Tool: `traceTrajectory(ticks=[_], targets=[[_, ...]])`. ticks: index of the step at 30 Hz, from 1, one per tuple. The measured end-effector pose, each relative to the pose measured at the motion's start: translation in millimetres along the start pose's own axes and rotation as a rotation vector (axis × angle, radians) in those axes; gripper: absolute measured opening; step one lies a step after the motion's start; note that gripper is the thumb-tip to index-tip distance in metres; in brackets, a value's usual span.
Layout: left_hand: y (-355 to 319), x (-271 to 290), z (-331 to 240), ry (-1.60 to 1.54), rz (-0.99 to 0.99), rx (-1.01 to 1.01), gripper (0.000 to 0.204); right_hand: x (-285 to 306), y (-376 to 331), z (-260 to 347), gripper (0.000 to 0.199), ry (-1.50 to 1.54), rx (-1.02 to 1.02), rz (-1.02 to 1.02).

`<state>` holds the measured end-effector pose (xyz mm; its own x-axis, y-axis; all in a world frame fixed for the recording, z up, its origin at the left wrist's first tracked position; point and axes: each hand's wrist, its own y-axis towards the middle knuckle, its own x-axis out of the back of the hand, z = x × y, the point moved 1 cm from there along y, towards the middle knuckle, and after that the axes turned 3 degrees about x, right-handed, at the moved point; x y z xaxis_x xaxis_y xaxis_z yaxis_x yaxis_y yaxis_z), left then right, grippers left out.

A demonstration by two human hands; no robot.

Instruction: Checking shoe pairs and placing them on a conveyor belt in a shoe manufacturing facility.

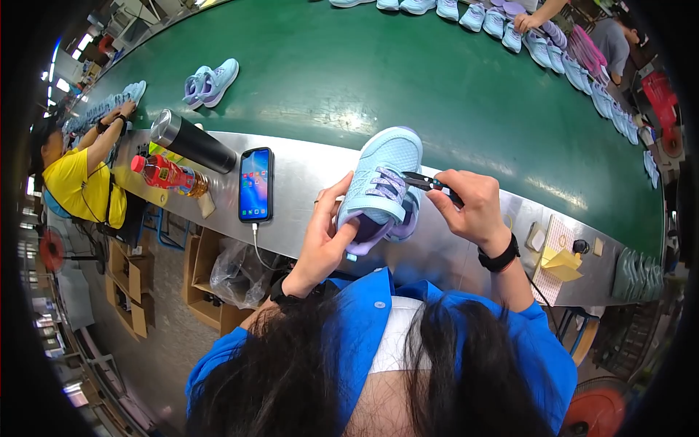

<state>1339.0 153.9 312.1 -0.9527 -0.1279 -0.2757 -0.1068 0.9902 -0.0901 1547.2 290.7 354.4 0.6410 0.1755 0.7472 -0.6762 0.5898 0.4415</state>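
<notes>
My left hand point(325, 237) grips a light blue sneaker point(384, 162) by its heel and collar, the thumb at the lavender-lined opening. The toe points away from me, over the edge of the green belt. Partly hidden beneath it, a second sneaker point(412, 213) shows at its right side. My right hand point(472, 204) is closed round a small black hand tool point(431, 180) that looks like thread snips. The tool's tip is at the sneaker's patterned laces; whether it touches them I cannot tell.
Left of my hands, a phone point(255, 186) lies on the metal ledge point(291, 160), beside a black tumbler point(193, 142) and a red-capped bottle point(169, 175). A sneaker pair point(211, 84) stands on the green belt point(320, 80). Yellow paper point(562, 264) lies at right. Co-workers handle shoes at far left and far right.
</notes>
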Motion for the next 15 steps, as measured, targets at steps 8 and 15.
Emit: traceTrajectory(ticks=[8, 15], targets=[[-1.6, 8.0, -3.0, 0.064, 0.041, 0.030, 0.063, -2.1, -4.1, -12.0, 0.015, 0.009, 0.068, 0.061], [3.6, 14.5, 10.0, -0.052, -0.108, 0.065, 0.063, -6.0, -38.7, -46.3, 0.029, 0.538, -0.666, -0.271]])
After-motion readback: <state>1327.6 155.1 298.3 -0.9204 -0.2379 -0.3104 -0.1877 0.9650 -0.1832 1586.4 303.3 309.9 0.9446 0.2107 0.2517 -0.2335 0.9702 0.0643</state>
